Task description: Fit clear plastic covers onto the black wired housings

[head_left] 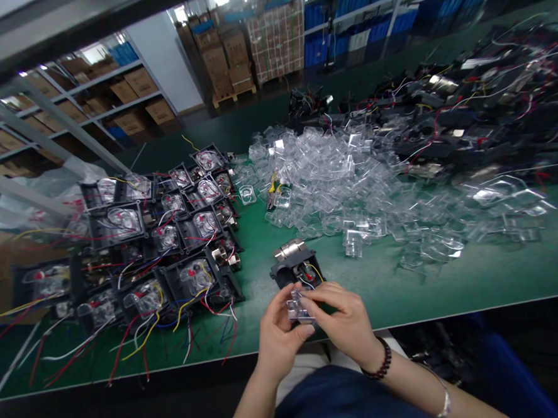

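A small clear plastic part (300,310) is held between my two hands at the front edge of the table. My left hand (283,332) grips it from the left, thumb and fingers closed round its side. On the right, the fingertips of my right hand (338,316) pinch its upper edge. Just beyond my fingers sits a dark housing (283,275) with a metal cylinder (289,250) at its far end and red, white and yellow wires inside. My fingers partly cover the housing's near side.
Clear plastic parts (323,162) lie heaped across the green table (258,261). Several wired dark housings (195,274) stand in rows at left, wires hanging near the edge. Yellow-handled pliers (272,190) lie beside the heap. More dark wired assemblies (462,109) are piled at far right.
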The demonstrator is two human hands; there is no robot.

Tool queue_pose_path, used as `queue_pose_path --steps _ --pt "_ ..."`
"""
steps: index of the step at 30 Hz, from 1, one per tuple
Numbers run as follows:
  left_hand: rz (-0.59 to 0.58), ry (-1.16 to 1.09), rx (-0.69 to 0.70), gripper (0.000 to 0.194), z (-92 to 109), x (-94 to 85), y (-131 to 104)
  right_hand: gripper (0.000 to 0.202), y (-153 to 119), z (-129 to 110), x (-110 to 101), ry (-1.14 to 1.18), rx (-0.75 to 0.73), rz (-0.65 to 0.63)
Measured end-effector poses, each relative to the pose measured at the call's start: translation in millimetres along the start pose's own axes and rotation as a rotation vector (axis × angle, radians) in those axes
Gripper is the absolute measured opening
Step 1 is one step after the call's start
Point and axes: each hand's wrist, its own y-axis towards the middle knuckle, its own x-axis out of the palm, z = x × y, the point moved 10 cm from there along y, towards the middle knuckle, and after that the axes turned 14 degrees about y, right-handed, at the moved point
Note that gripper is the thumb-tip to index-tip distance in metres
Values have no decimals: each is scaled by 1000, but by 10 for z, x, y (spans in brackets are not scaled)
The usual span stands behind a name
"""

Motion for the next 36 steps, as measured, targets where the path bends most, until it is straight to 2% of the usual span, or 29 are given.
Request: queue_pose_path --steps 4,9,12,18,27,33,36 --pt "-22 15 -37 62 -26 -14 27 9 -10 -127 46 -112 -139 -64" --pt "-47 -43 -40 63 -74 23 29 16 -83 -145 -55 -168 -142 72" --pt "-52 -73 -35 66 -170 36 34 21 -130 -136 -66 -102 -169 87" --pt "-80 -148 0 66 -291 40 44 28 -151 -193 9 -132 -305 6" --pt "-68 -157 -57 72 -376 7 39 24 -129 -250 69 -181 -329 -41" --pt "-84 -164 -54 69 -336 27 34 33 -173 -247 90 -298 -370 -69" --pt "-76 -174 -56 68 -312 28 35 34 -169 -249 133 -339 -401 -125"
